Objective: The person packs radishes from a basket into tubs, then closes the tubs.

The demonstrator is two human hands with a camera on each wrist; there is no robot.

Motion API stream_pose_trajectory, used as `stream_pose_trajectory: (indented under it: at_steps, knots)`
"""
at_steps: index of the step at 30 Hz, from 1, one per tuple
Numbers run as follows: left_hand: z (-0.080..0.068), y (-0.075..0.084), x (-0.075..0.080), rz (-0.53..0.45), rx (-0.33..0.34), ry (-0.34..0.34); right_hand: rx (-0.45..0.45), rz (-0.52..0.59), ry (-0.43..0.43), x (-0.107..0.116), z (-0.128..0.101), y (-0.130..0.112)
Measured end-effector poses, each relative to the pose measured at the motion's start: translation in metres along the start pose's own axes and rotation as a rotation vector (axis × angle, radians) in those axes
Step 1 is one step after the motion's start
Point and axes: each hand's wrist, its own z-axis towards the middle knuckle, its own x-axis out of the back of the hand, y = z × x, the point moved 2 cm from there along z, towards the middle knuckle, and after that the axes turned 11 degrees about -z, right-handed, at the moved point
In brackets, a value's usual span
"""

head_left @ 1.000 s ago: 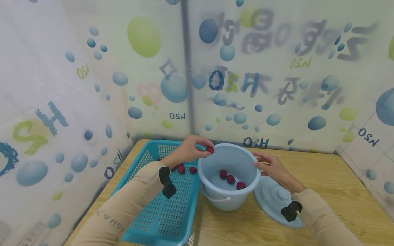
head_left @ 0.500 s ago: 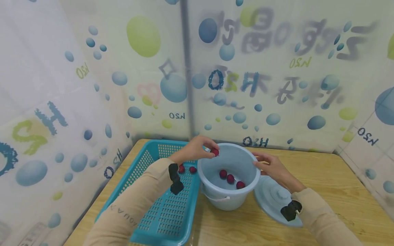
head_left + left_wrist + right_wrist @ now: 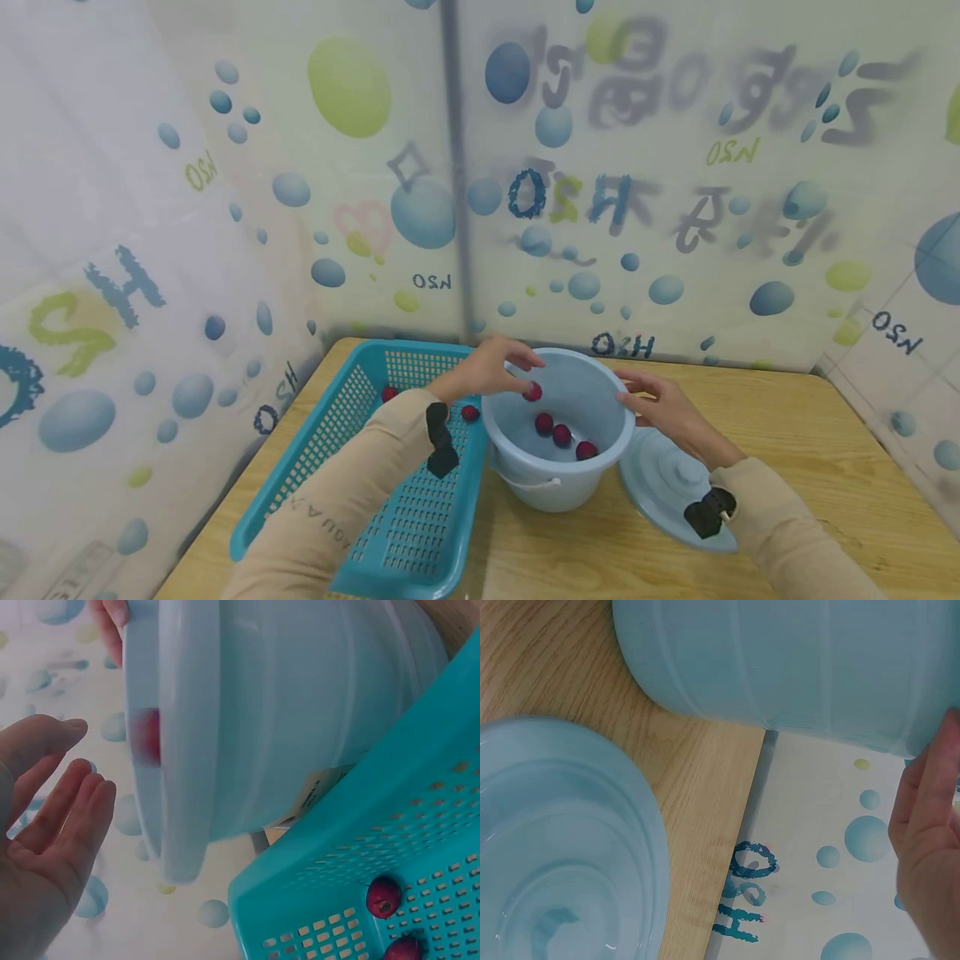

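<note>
Wooden table [image 3: 787, 433], bubble-print curtain behind. Red berry [image 3: 532, 391] in the air just under my left hand [image 3: 491, 371], inside the pale blue bucket [image 3: 558, 483] mouth; left fingers apart, holding nothing. Three berries on bucket floor. My right hand [image 3: 663, 404] grips the bucket rim. Teal basket [image 3: 390, 517] left of the bucket, lid [image 3: 660, 492] right.

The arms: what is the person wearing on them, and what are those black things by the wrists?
Both arms wear long beige sleeves; the left sleeve has dark letters printed along it. A small black device is strapped on at each wrist, one at the left wrist, one at the right wrist. The hands are bare, without gloves.
</note>
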Motion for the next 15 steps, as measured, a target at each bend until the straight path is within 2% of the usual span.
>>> stream_pose_trajectory:
  at_steps: [8, 15]
  knots:
    - [-0.0004, -0.0006, -0.0025, -0.020, 0.050, 0.010, 0.000, 0.004, -0.005, -0.0003, -0.0004, -0.0002]
    - [-0.0021, 0.0000, 0.0055, -0.004, 0.013, 0.049, 0.010, 0.012, -0.010, 0.0002, -0.0002, -0.0002]
